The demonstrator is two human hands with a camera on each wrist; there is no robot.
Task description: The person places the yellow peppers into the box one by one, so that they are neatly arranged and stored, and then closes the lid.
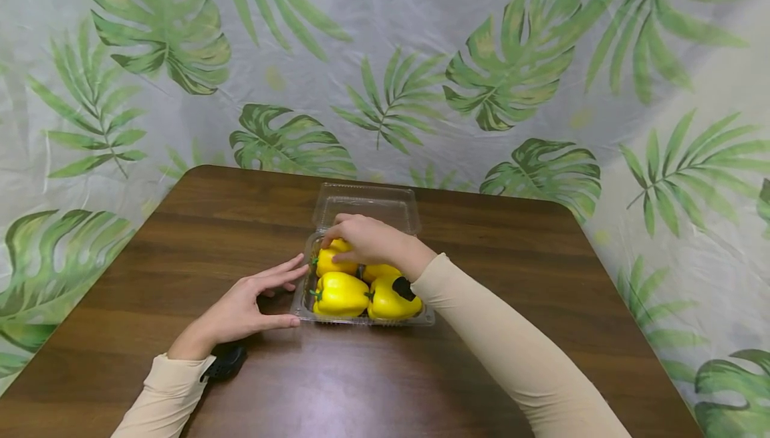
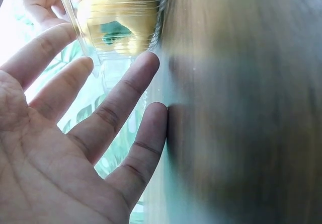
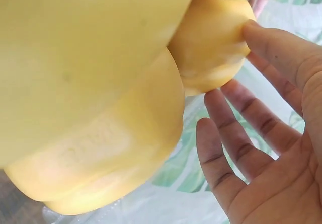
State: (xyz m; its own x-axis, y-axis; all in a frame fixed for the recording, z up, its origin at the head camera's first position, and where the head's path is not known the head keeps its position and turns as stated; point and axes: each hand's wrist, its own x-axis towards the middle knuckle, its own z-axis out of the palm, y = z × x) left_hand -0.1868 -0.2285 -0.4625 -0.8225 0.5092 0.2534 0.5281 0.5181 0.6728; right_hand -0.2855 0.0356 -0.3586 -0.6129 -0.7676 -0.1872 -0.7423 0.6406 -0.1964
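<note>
A clear plastic clamshell box holds several yellow bell peppers. My right hand reaches over it and holds the back-left bell pepper, thumb on one side and fingers on the other. In the right wrist view this bell pepper sits behind two nearer ones, with the thumb tip on its surface. My left hand is spread at the box's left side, fingers fairly straight, fingertips right at the wall. The left wrist view shows the palm and fingers beside the box wall. The back-right bell pepper is partly hidden.
The box's clear lid lies folded open toward the back of the brown wooden table. Behind the table hangs a leaf-patterned curtain. A black wrist device is on the left wrist.
</note>
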